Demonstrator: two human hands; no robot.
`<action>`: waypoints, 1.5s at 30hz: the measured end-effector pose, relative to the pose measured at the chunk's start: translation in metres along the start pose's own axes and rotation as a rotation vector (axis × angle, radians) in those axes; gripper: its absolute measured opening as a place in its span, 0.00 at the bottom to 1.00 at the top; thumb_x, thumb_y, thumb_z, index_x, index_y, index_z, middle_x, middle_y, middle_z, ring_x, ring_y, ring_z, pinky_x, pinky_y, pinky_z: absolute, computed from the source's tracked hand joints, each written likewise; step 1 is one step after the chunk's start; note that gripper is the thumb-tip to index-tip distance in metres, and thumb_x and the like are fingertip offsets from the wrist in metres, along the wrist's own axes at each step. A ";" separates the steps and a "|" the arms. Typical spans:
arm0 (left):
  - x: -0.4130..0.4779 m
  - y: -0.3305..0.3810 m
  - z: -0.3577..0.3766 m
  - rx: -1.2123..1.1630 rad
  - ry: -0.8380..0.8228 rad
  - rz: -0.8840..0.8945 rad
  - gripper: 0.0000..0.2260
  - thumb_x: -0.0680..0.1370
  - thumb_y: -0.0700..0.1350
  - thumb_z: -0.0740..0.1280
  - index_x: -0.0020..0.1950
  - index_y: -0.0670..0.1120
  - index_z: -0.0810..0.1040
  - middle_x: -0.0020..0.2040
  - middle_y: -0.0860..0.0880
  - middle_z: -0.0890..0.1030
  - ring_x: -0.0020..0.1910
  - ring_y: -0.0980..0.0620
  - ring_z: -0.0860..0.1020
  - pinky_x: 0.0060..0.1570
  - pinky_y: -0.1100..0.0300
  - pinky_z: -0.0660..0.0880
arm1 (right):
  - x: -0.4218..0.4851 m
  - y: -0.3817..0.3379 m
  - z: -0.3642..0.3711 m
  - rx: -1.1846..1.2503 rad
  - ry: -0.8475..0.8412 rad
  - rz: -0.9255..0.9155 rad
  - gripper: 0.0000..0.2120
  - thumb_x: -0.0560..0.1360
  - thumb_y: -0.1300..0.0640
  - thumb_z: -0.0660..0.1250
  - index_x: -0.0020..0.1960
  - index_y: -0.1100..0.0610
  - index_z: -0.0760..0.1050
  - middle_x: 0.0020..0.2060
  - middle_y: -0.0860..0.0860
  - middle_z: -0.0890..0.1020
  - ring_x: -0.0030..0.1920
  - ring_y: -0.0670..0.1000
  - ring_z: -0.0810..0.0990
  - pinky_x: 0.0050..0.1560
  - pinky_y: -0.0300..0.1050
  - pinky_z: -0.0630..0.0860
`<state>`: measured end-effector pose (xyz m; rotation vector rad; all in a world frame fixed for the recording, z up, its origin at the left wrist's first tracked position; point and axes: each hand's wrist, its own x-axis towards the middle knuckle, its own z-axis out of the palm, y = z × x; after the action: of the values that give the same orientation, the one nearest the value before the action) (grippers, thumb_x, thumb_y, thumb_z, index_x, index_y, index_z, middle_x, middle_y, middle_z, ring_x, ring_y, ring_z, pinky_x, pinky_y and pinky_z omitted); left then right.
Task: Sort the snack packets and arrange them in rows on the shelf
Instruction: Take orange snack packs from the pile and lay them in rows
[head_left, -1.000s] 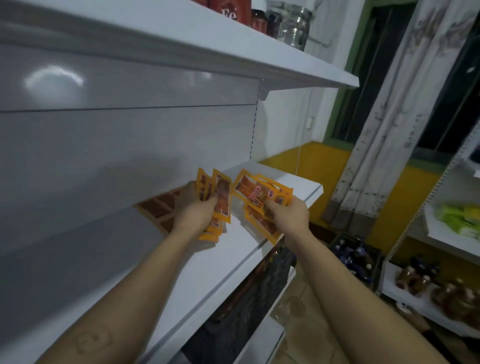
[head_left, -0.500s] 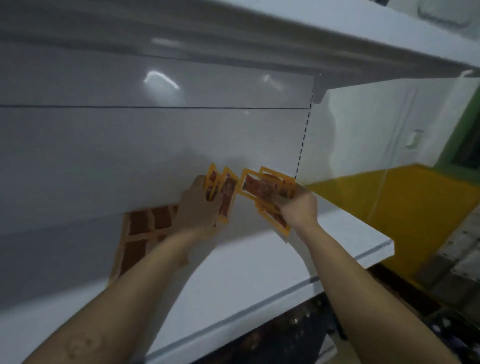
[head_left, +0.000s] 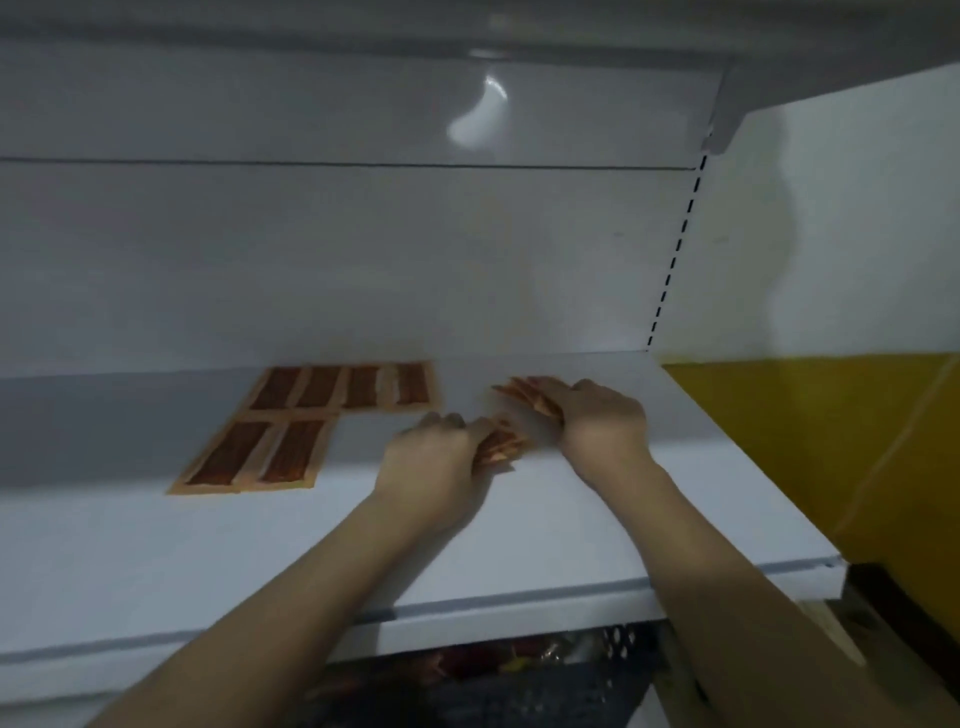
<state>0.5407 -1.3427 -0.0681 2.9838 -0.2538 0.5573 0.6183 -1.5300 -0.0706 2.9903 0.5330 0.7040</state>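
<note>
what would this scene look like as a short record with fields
shelf: white shelf
laid, back: back row of four packets, flat, side by side
laid, front: front row of two packets, flat, in front of the back row's left half
left hand: left hand grips left bunch of packets, low at the shelf
right hand: right hand grips right bunch, fanned, right of the back row
below: dark crate, contents unclear

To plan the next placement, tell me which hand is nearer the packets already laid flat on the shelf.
Left. The left hand, holding a bunch, sits just right of the laid packets; the right hand, gripping another bunch, is farther right.
</note>
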 end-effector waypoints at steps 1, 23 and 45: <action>-0.001 0.002 0.000 -0.016 -0.019 -0.019 0.23 0.75 0.68 0.58 0.65 0.57 0.73 0.53 0.50 0.78 0.55 0.46 0.75 0.49 0.54 0.72 | -0.004 -0.001 0.000 -0.045 0.066 -0.012 0.21 0.69 0.52 0.76 0.61 0.44 0.80 0.38 0.52 0.79 0.33 0.53 0.77 0.31 0.40 0.68; -0.026 -0.056 -0.032 -0.382 -0.107 -0.097 0.18 0.72 0.51 0.71 0.61 0.51 0.78 0.55 0.49 0.79 0.56 0.49 0.76 0.54 0.55 0.74 | 0.008 -0.086 -0.045 0.549 -0.149 -0.090 0.19 0.75 0.53 0.65 0.66 0.48 0.75 0.60 0.51 0.78 0.61 0.54 0.75 0.55 0.45 0.71; -0.055 -0.110 -0.030 -0.122 -0.002 0.006 0.20 0.73 0.63 0.60 0.59 0.55 0.77 0.65 0.51 0.73 0.65 0.46 0.68 0.61 0.50 0.62 | -0.009 -0.105 -0.051 0.349 -0.263 -0.052 0.23 0.74 0.41 0.68 0.67 0.45 0.75 0.69 0.48 0.73 0.69 0.51 0.70 0.67 0.47 0.68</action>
<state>0.4994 -1.2226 -0.0670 2.8672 -0.2855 0.5200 0.5545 -1.4372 -0.0395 3.2952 0.7842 0.2244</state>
